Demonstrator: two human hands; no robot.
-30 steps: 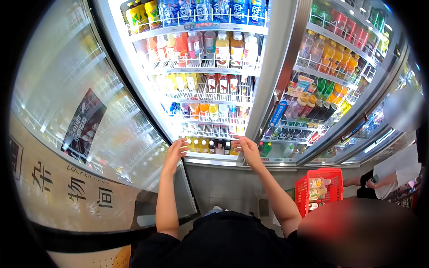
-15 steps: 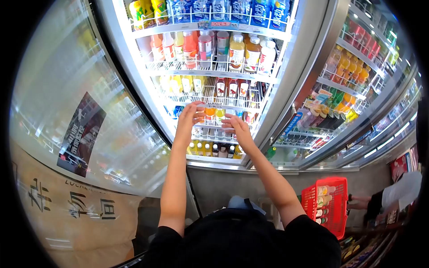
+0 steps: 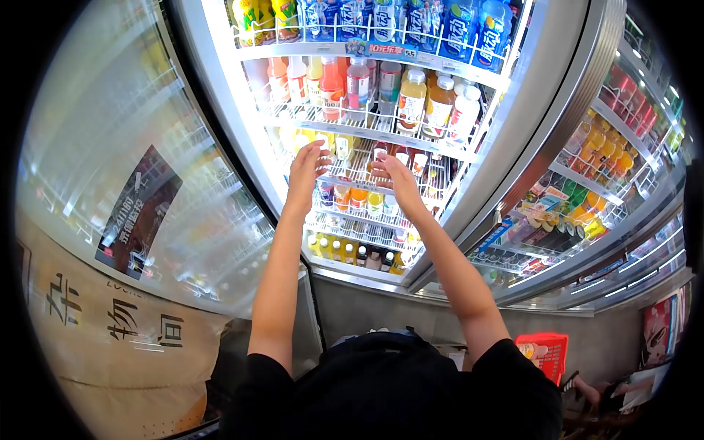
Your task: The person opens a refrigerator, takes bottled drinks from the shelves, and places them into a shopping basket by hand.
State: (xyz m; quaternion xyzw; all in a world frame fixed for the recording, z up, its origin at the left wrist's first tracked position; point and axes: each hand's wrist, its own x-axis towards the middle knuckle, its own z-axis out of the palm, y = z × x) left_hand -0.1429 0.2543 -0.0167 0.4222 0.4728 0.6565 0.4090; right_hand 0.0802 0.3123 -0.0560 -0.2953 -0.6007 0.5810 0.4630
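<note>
Both arms reach into a lit drinks fridge. My left hand is raised in front of the third shelf, fingers curved and apart, with nothing visible in it. Yellow drink bottles stand just behind it. Opposite, my right hand also holds nothing, its fingers spread toward the left hand. It partly covers the dark red bottles on the same shelf. Between and below the hands, small orange and yellow drinks sit on a lower wire shelf. Whether either hand touches a bottle or the rack, I cannot tell.
An open glass door stands at the left. Blue bottles fill the top shelf, above tall juice bottles. More glass-fronted fridges line the right. A red basket with bottles is at lower right, near another person's leg.
My view has shifted, so the fridge sits lower and the basket is partly hidden by my sleeve. Both hands have risen relative to the shelves, from the lower rack to the third shelf.
</note>
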